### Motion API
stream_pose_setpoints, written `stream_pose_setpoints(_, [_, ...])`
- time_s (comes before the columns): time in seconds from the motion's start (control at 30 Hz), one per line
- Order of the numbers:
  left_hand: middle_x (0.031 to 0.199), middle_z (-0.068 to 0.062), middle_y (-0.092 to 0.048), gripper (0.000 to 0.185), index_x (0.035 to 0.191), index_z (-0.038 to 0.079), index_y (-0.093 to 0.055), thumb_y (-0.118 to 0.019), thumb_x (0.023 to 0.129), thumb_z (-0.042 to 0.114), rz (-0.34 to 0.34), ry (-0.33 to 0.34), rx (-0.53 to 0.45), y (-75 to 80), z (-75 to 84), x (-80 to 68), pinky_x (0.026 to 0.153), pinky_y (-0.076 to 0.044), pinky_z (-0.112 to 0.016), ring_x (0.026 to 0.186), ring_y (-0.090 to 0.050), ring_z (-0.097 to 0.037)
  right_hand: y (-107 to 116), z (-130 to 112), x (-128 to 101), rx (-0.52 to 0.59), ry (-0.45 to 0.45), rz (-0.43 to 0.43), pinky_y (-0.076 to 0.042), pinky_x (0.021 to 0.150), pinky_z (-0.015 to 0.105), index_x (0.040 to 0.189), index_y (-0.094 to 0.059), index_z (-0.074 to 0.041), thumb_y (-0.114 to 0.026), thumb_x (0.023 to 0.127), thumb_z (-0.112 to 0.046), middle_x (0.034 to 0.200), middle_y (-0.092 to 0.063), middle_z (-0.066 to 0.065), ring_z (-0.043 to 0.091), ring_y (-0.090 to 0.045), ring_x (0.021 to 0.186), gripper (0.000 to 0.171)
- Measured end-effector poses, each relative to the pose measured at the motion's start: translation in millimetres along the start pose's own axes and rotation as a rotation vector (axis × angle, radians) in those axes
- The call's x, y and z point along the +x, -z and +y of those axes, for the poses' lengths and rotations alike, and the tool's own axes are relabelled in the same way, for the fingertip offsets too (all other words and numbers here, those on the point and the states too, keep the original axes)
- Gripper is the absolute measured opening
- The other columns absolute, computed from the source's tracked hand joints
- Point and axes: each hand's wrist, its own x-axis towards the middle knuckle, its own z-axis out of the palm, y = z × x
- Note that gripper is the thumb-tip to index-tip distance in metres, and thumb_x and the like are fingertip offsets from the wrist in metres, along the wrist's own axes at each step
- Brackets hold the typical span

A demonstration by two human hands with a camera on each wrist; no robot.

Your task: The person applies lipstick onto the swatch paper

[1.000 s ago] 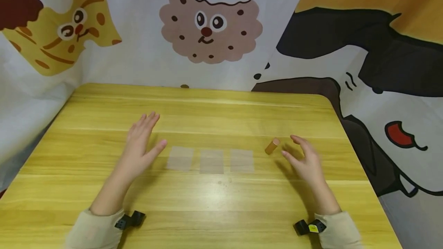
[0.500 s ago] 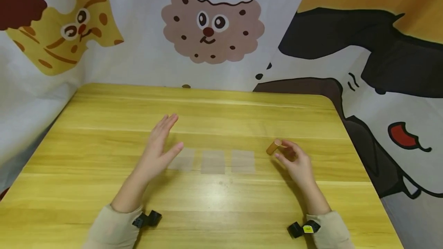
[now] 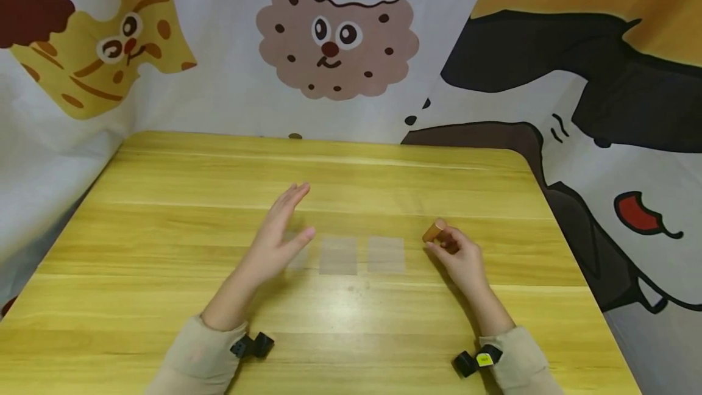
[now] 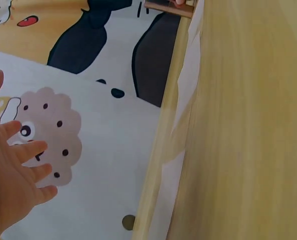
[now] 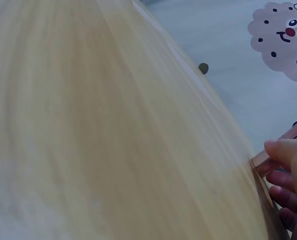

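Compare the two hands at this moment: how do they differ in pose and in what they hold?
The left hand is flat with straight fingers, holding nothing, above the translucent squares; the right hand has curled fingers gripping the small brown cylinder. Both are over the wooden table.

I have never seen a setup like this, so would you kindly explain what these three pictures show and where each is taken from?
No machine here: a person works with bare hands, wearing three cameras. The wide picture comes from a head camera looking down at a wooden table. The other two come from cameras strapped to each wrist, so they sit low and tilted. On the table lie translucent square sheets in a row. The right hand pinches a small brown cylinder, a stamp or cork perhaps. The left hand is open with straight fingers, over the leftmost sheet. A cartoon-printed cloth hangs behind.
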Motion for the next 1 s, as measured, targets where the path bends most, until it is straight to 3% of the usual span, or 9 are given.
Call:
stream_pose_setpoints(0.33, [0.155, -0.007, -0.025, 0.066, 0.151, 0.014, -0.028, -0.06, 0.094, 0.025, -0.02, -0.019, -0.055, -14.0, 6.5, 7.3, 0.107, -0.021, -0.06, 0.141, -0.021, -0.029, -7, 3, 3, -0.017, 0.075, 0.049, -0.044, 0.06, 0.012, 0.093, -0.068, 0.0, -0.079, 0.079, -0.007, 0.074, -0.061, 0.006, 0.015, -0.056, 0.068, 0.019])
stream_pose_setpoints(0.67, [0.152, -0.004, -0.03, 0.064, 0.15, 0.013, -0.031, -0.058, 0.095, 0.032, -0.035, -0.046, -0.101, -29.4, 13.4, 19.9, 0.108, -0.024, -0.055, 0.138, -0.028, -0.025, -7, 6, 1, -0.003, 0.203, 0.07, -0.045, 0.057, 0.012, 0.094, -0.069, 0.001, -0.079, 0.076, 0.002, 0.073, -0.063, 0.004, 0.011, -0.057, 0.064, 0.021])
stream_pose_setpoints(1.0, [0.15, -0.002, -0.035, 0.064, 0.15, 0.017, -0.03, -0.059, 0.094, 0.025, -0.05, -0.054, -0.15, -45.1, 19.2, 29.4, 0.11, -0.024, -0.049, 0.137, -0.03, -0.021, -8, 1, -1, 0.001, 0.285, 0.078, -0.043, 0.055, 0.013, 0.092, -0.07, -0.001, -0.079, 0.073, 0.004, 0.073, -0.062, 0.002, 0.011, -0.053, 0.061, 0.022])
